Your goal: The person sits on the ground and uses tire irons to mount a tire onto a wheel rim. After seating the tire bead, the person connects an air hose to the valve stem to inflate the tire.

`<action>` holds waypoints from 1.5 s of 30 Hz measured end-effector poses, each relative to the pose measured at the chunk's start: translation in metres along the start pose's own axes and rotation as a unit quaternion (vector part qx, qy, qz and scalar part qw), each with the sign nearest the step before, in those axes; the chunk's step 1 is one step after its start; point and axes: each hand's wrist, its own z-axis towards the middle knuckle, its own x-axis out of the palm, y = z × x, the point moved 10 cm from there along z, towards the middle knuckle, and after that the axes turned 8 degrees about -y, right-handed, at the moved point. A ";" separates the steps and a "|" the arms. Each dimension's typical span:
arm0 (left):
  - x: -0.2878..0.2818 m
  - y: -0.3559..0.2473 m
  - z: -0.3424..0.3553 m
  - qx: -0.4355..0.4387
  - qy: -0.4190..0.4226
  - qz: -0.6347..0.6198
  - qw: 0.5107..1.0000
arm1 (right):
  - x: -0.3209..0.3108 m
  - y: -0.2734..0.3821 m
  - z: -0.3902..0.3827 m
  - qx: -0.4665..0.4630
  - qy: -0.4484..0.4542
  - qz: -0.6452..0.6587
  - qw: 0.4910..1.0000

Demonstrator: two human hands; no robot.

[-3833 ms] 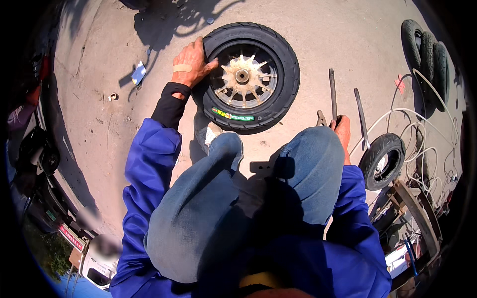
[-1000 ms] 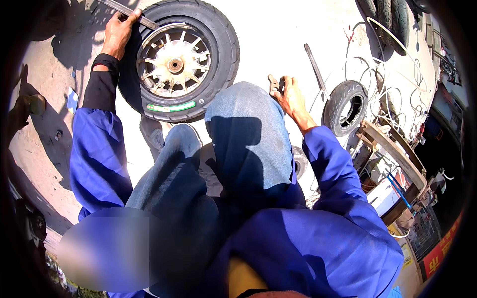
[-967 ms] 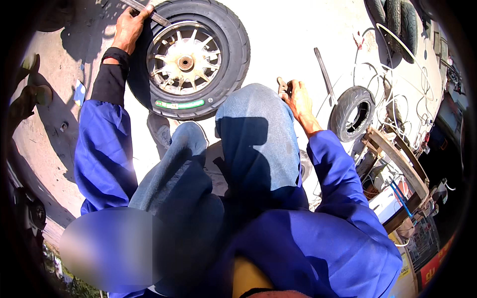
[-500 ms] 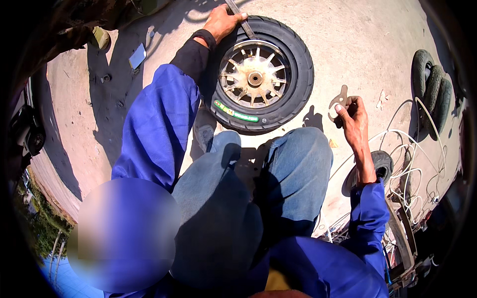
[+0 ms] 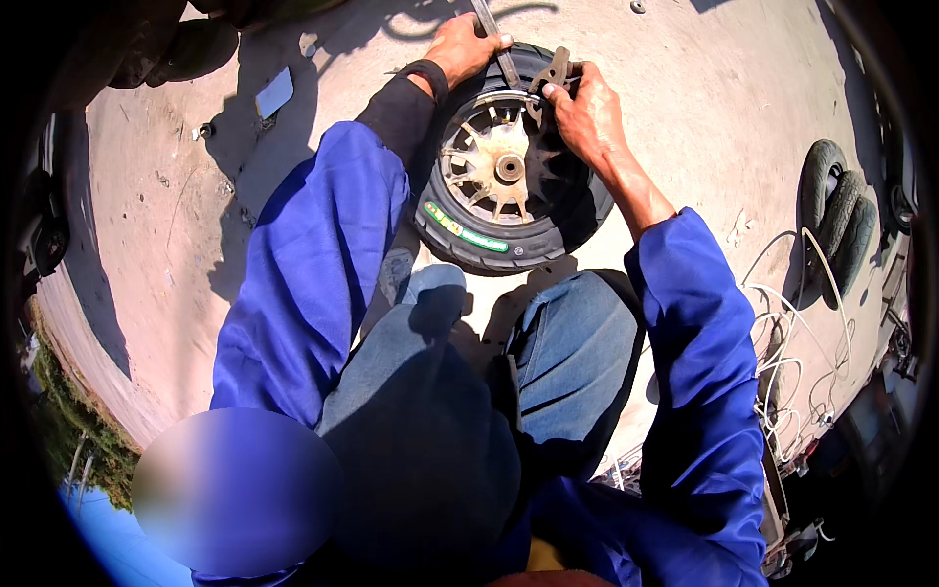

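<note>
A black tyre on a spoked, worn metal wheel lies flat on the ground in front of my knees. At its far edge my left hand is closed around a flat metal tyre lever, whose lower end meets the rim between tyre and wheel. Just right of the lever, my right hand pinches a flat, hook-shaped metal tool over the tyre's far side. The tool's lower end is close to the rim; whether it touches I cannot tell.
Several worn tyres lean together at the right. Loops of white hose spread over the ground below them. A pale blue flat piece lies at the far left, with a small round part near it.
My right hand has carried the hook-shaped tool from right of the wheel up and left to the tyre's far edge. My left hand still holds the lever at the rim.
</note>
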 end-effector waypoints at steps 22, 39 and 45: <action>-0.005 -0.008 -0.007 -0.031 0.025 -0.012 0.999 | 0.025 0.003 0.013 0.069 -0.011 0.007 0.998; -0.003 0.010 0.004 0.015 -0.028 0.074 0.997 | 0.027 0.057 0.001 -0.114 0.028 -0.110 0.987; -0.002 0.009 0.005 -0.032 -0.033 0.066 0.997 | 0.046 0.070 0.011 -0.123 0.099 -0.125 0.980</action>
